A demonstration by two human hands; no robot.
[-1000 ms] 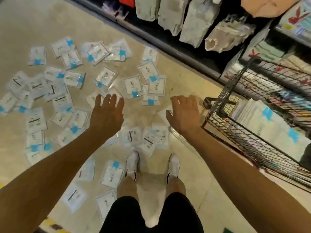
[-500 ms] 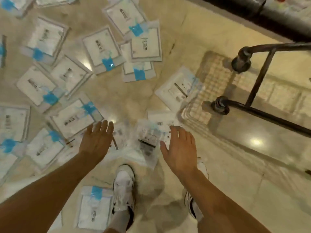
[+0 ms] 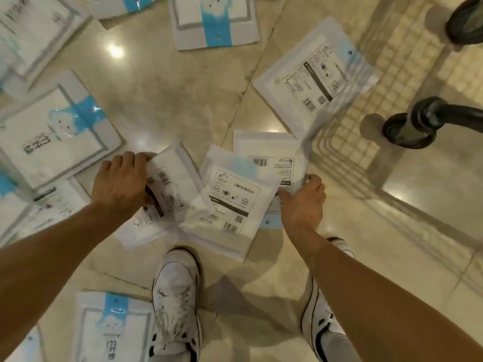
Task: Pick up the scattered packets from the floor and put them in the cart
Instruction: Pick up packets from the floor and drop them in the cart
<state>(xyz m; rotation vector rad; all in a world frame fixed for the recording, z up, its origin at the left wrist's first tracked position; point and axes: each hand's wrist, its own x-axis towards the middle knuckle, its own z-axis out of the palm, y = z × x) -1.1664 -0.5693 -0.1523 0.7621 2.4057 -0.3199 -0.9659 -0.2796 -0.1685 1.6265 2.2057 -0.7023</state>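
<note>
1. A downward view onto a glossy beige floor is given, with white packets scattered across it.
2. At centre left, the left hand is closed on a printed packet, with the fingers curled over its upper left corner.
3. At centre right, the right hand is clamped on the lower right edge of a barcode packet, which is pinched between the thumb and curled fingers.
4. Between the two hands a middle packet is seen, overlapping both held packets; whether it is gripped cannot be told.
5. Loose on the floor are a label-side packet at upper right, a blue-banded packet at top centre, a large packet at far left and a lower packet at bottom left.
6. The cart is seen at the right edge as a black tube above a near wheel, with a far wheel in the top right corner; its grid shadow is cast on the floor beside the label-side packet.
7. Two white shoes, the left shoe and the right shoe, are seen at the bottom, just below the held packets.
</note>
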